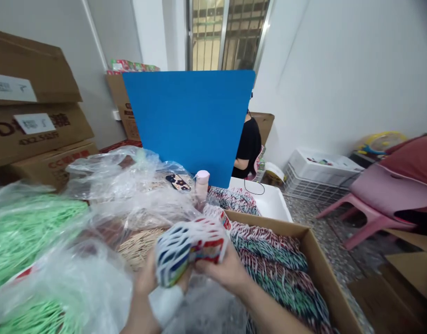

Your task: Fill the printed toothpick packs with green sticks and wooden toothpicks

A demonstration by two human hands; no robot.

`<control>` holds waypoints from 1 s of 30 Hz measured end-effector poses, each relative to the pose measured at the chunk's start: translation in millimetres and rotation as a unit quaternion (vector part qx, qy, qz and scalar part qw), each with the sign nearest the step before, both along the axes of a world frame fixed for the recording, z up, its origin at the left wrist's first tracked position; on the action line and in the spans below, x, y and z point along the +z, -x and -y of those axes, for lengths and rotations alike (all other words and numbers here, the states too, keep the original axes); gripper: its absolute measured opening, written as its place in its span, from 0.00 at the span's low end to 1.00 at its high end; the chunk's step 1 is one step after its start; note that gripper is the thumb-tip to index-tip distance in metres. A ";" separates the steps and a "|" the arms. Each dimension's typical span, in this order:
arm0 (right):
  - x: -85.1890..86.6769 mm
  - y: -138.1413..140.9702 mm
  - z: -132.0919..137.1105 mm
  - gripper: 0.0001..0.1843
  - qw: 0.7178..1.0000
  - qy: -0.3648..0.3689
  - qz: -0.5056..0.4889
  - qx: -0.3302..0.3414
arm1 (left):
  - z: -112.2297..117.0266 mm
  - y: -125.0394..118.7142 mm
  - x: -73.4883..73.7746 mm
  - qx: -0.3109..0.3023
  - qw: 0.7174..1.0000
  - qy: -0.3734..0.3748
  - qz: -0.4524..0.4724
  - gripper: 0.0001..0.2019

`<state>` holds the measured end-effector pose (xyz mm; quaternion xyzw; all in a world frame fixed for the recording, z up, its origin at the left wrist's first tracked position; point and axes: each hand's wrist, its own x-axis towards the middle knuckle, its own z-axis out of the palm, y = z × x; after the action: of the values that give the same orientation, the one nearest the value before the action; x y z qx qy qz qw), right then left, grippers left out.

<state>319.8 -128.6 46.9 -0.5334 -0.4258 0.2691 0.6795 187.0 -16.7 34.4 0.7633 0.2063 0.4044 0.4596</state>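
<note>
Centrally, my 2 hands are shown together on 1 netted bundle [175, 253], a white mesh over dark blue, with some yellow and green low on its side nearest my left hand. My left hand [147, 278] is closed around the bundle's rounded left end, the thumb below it; a white patch [166, 304] covers part of the wrist, its nature unclear through blur. My right hand [227, 273] grips the opposite end, the thumb lying just under a red-and-white label [213, 249]. Beneath the hands spreads clear plastic [206, 308]. Just beyond my left hand lie tan strands [140, 246], partly under plastic; farther to its left, bright green strands [32, 227] lie under a similar film. Just to the right of my right hand stands an open carton [320, 253] holding rows of netted goods [276, 264] in red, white, dark and green. Ahead of the hands are a pale pink bottle [202, 186] and, to its left, a flower-patterned phone case [178, 182]. Farther ahead, an upright blue board [189, 120] partly hides a person in a black top [250, 144]. Well to the right of my right hand is a pink chair [370, 199]; well to the left of my left, stacked brown cartons [42, 134].
</note>
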 end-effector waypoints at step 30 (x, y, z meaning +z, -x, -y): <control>-143.6 -247.9 17.1 0.35 0.932 0.252 0.254 0.053 | 71.1 -209.7 -138.5 -0.026 0.874 0.484 -0.037 0.19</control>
<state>567.7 -145.7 -96.8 -0.7141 -0.5303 0.2586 0.3768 396.7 -87.8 -104.1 0.4652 0.3734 0.2133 0.7737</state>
